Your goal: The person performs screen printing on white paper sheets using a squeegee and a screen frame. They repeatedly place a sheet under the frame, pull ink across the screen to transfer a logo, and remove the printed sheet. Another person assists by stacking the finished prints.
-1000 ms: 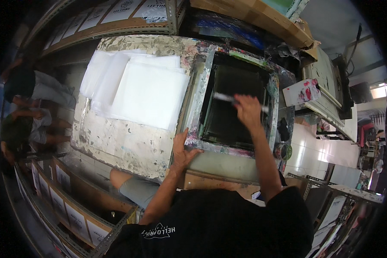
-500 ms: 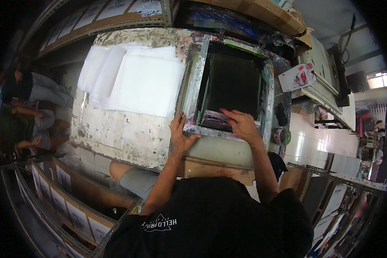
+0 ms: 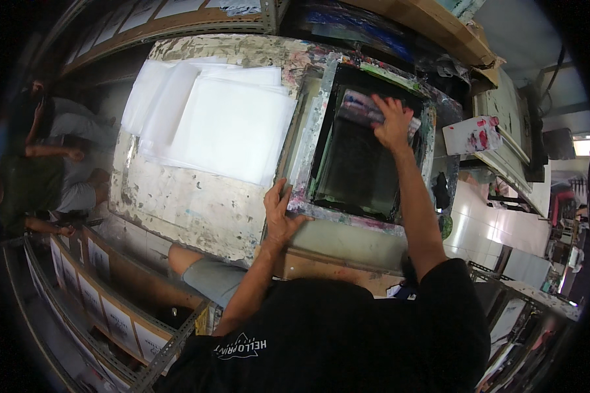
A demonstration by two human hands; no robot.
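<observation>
A paint-stained screen-printing frame (image 3: pixel 357 219) lies in front of me, with dark mesh (image 3: pixel 360 160) inside its rim. My right hand (image 3: pixel 394 126) is closed on a squeegee (image 3: pixel 358 107) that lies crosswise near the mesh's far end. Red colour marks the fingertips of that hand, and its fingers hide part of the squeegee. At the frame's near left corner is my left hand (image 3: pixel 282 219), thumb and fingers spread, resting against the edge there. Left of the frame lies a spread of white sheets (image 3: pixel 239 128), some overlapping.
The worn, paint-flecked table (image 3: pixel 177 206) carries all this. A white container with red stains (image 3: pixel 472 135) stands to the right. Shelving (image 3: pixel 121 301) with boxes is at lower left. Two people (image 3: pixel 42 157) are at the far left. A cardboard box (image 3: pixel 432 26) sits at the back.
My right hand has pushed the squeegee from the near end of the mesh to its far end. My left hand stays at the frame's corner, with its fingers more spread.
</observation>
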